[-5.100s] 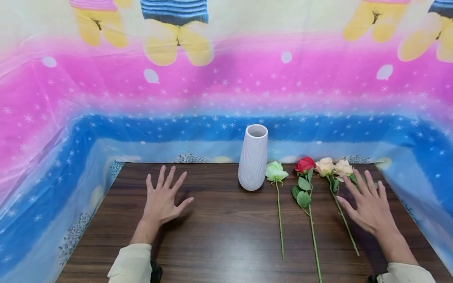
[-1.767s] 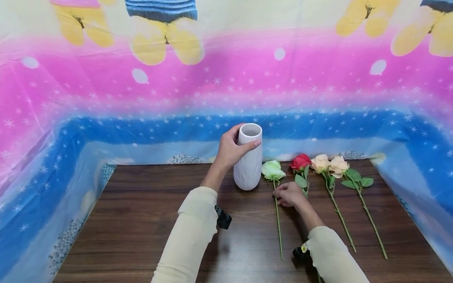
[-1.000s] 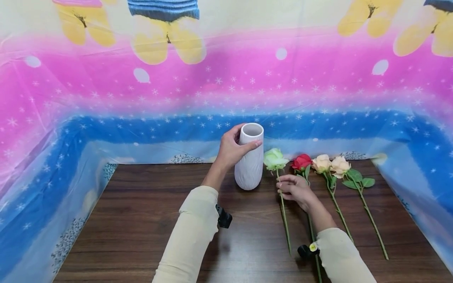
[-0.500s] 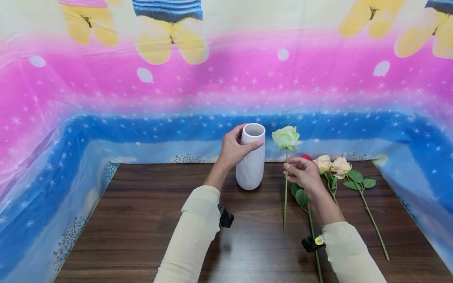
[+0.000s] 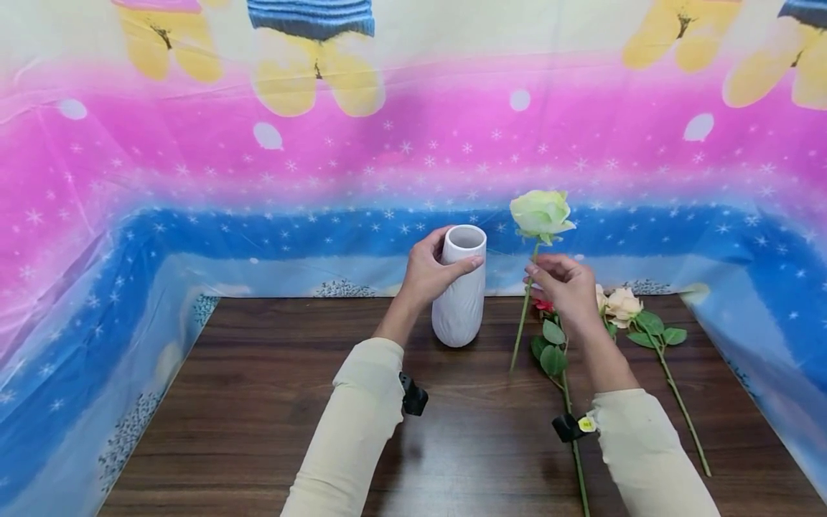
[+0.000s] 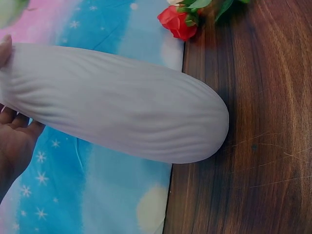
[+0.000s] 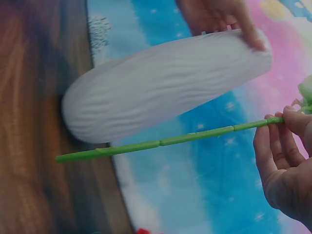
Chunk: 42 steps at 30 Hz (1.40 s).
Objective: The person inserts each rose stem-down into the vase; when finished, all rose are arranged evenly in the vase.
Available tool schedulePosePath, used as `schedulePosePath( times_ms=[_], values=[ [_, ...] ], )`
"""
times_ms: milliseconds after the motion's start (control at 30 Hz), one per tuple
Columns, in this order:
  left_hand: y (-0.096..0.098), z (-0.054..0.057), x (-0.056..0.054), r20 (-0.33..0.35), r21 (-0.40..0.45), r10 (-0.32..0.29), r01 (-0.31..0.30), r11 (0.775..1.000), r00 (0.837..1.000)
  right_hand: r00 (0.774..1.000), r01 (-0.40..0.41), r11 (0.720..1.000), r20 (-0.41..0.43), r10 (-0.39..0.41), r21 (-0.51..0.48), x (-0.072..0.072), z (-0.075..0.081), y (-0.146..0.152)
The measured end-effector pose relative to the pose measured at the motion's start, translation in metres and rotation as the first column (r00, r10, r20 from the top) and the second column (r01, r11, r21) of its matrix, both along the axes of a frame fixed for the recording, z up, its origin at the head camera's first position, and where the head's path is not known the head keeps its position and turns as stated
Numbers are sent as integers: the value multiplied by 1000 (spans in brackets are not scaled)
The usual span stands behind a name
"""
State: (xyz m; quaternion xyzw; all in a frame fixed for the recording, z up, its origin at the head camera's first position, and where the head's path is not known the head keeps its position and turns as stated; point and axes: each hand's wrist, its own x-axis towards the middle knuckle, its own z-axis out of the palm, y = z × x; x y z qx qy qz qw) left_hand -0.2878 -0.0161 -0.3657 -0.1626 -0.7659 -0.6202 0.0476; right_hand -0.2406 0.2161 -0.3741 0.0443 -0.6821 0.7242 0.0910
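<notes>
You have the white ribbed vase (image 5: 457,309) standing upright on the wooden surface (image 5: 278,402), near its back edge. Your left hand (image 5: 426,273) holds it just below the rim, the thumb at the front and the other fingers curled behind. In your right hand (image 5: 571,291) the fingers and thumb pinch the stem (image 5: 522,330) of the pale green rose (image 5: 541,212) a little under the bloom. This rose is nearly upright, to the right of the vase and apart from it; its lower end points down (whether it touches the surface, I cannot tell).

The step in hand, as I judge it, is to steady the vase and carry the rose. If the vase's mouth is where you aim, the next move calls for raising the stem's lower end above the rim. The red rose (image 5: 544,305) and the two peach roses (image 5: 623,306) lie on the surface, partly hidden by your right hand and arm.
</notes>
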Motion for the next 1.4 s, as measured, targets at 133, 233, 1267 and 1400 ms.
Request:
schedulePosePath(
  times_ms=[133, 233, 1267, 1400],
  values=[
    [0, 0, 0, 3, 0, 3, -3, 1000, 1000, 996, 14, 1000, -93, -16, -20, -4, 18, -1],
    [0, 0, 0, 0, 3, 3, -3, 1000, 1000, 983, 35, 999, -178, -39, -27, -7, 30, -1],
    [0, 0, 0, 3, -6, -6, 6, 1000, 1000, 801, 52, 942, -550, -238, -332, -28, 149, -17],
    [0, 0, 0, 3, -3, -6, 6, 1000, 1000, 785, 34, 936, -571, -242, -350, -29, 158, -22]
  ],
)
